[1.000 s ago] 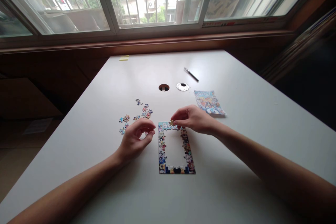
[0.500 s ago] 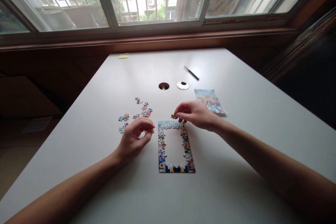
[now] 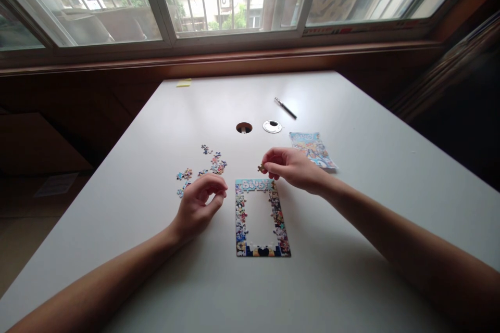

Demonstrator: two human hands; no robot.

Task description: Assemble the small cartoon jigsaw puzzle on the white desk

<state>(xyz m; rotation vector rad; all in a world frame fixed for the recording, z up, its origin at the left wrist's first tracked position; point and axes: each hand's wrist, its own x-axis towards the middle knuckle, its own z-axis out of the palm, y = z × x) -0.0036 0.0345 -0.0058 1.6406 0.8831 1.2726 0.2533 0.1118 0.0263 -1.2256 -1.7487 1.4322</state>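
Observation:
My right hand (image 3: 287, 166) pinches a small golden-brown jigsaw piece (image 3: 261, 167) between thumb and fingertips, held just above the top edge of the puzzle frame. That puzzle frame (image 3: 240, 218) lies flat, a joined border of colourful pieces around a bare white middle, with light blue lettering along its top. Left of it, my left hand (image 3: 201, 203) hovers with curled fingers, thumb and index tips close together; I see nothing held there. Loose jigsaw pieces (image 3: 217, 163) lie scattered beyond the left hand, some partly hidden behind it.
A printed picture sheet (image 3: 312, 148) lies behind my right hand. Farther back on the white table (image 3: 156, 291) are a pen (image 3: 285, 107), a round cable hole (image 3: 244, 128) and its metal cover (image 3: 272, 126). A yellow sticky note (image 3: 184, 82) is near the far edge, below the window.
My right hand has shifted slightly right and away from me with the jigsaw piece. My left hand has drawn back a little to the left.

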